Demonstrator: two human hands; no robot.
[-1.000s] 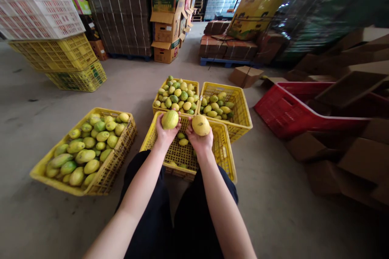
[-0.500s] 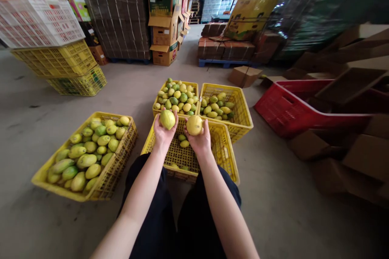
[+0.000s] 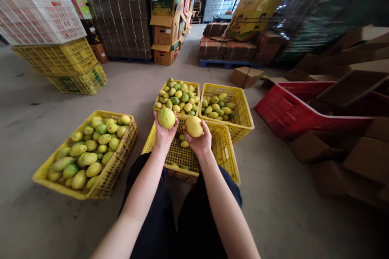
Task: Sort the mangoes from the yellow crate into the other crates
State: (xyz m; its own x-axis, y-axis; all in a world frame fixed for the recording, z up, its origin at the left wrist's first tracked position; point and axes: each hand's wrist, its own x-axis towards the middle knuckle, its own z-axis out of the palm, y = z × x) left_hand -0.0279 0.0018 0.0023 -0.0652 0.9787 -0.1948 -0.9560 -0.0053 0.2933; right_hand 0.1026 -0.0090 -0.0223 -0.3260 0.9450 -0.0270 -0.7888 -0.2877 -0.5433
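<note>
My left hand (image 3: pixel 164 135) is closed around a greenish-yellow lemon (image 3: pixel 166 117), held up in the fingers. A yellower lemon (image 3: pixel 194 126) sits in my right hand (image 3: pixel 200 141), its fingers wrapped about the fruit's sides. Both hands are above a yellow plastic crate (image 3: pixel 227 145), which has a few lemons (image 3: pixel 184 143) on its slotted bottom. Just beyond, one yellow crate is heaped with green and yellow lemons (image 3: pixel 178 93). To its right, another crate (image 3: pixel 246 119) is partly filled with lemons (image 3: pixel 217 106).
At left on the floor stands a full crate (image 3: pixel 91 194) of larger-looking lemons. A red bin (image 3: pixel 282 109) with cardboard lies to the right, beside loose cartons (image 3: pixel 367 158). Stacked crates (image 3: pixel 60 56) rise at back left; a small box (image 3: pixel 246 76) and loaded pallet (image 3: pixel 226 50) stand farther back.
Both lemons have turned slightly in the fingers, showing different sides. My hands stay at nearly the same spot over the crate.
</note>
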